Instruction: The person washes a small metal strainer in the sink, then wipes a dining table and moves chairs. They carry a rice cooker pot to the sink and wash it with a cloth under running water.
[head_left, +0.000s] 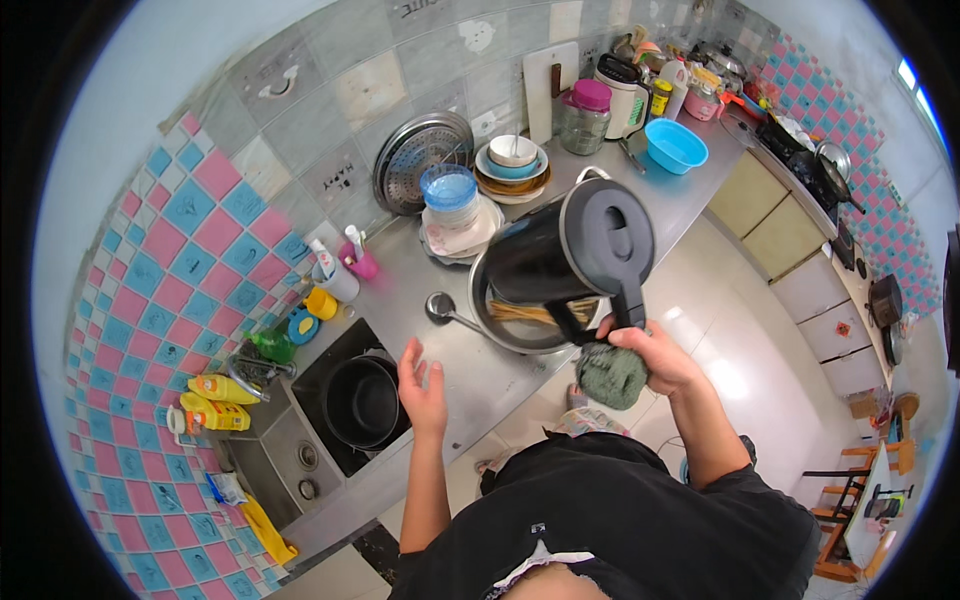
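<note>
My right hand (660, 358) grips a black electric kettle (521, 244) by its handle, lid side toward me. A green cloth (613, 375) is bunched at the handle under the same hand. The kettle is above a round metal pan (480, 311), hiding much of it. Wooden chopsticks (510, 312) lie in the pan. My left hand (424, 390) is empty, fingers apart, over the counter beside the sink. Left of the pan, a metal ladle (441, 306) rests on the counter with its handle reaching the pan.
A black pot (361, 401) stands on the sink's dark drainer. Stacked plates and bowls (454, 217) are behind the pan, with steamer trays (409, 169) against the wall. A blue plastic basin (675, 147) and a glass jar (585, 127) stand farther right on the counter (465, 390).
</note>
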